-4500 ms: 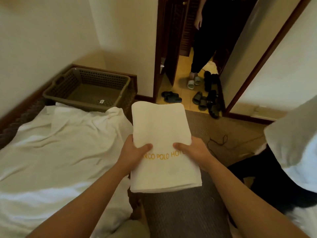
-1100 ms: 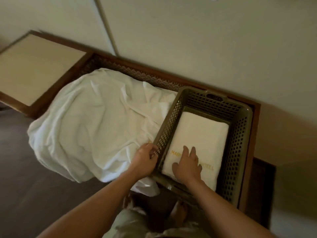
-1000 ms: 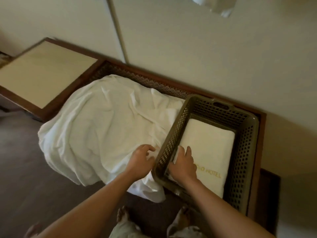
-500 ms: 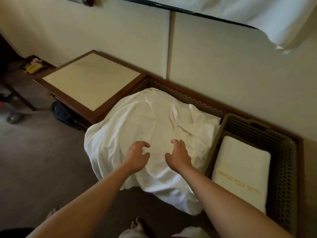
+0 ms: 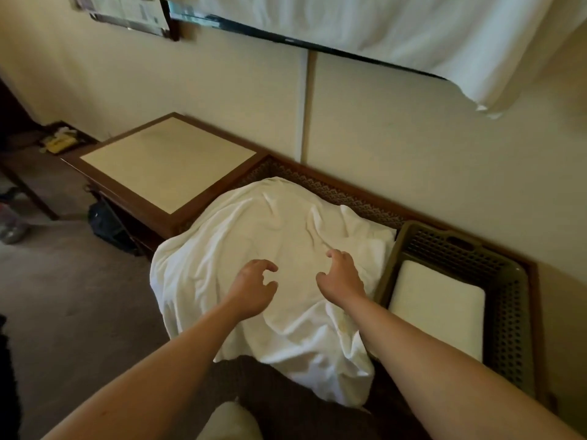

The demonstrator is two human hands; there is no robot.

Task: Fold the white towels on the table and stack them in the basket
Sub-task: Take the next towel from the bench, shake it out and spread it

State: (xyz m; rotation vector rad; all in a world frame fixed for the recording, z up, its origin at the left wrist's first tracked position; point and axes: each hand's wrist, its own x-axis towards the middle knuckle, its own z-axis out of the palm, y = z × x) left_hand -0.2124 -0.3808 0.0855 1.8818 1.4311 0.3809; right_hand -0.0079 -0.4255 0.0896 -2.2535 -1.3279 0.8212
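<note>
1. A brown perforated basket (image 5: 508, 300) sits at the right end of a low wooden bench (image 5: 333, 185) that runs along the wall.
2. Inside the basket lies one folded white towel (image 5: 435, 309), flat on the bottom and filling most of the floor (its near end is cut off by the right forearm).
3. Just left of the basket, touching its side, a heap of loose white towels (image 5: 254, 230) covers the bench and spills over the front edge toward the carpet.
4. The left hand (image 5: 254, 287) is over the front of the heap, fingers curled and spread with nothing between them; whether it touches the cloth cannot be told.
5. The right hand (image 5: 341, 277) is over the heap beside it, nearer the basket, fingers loosely bent and parted, gripping nothing.
6. The two hands are apart, with bare cloth showing between them.
7. Left of the heap stands a square side table (image 5: 165, 163) with a pale top and dark wooden frame.
8. A white cloth (image 5: 397, 33) hangs across the top of the view, above the wall.
</note>
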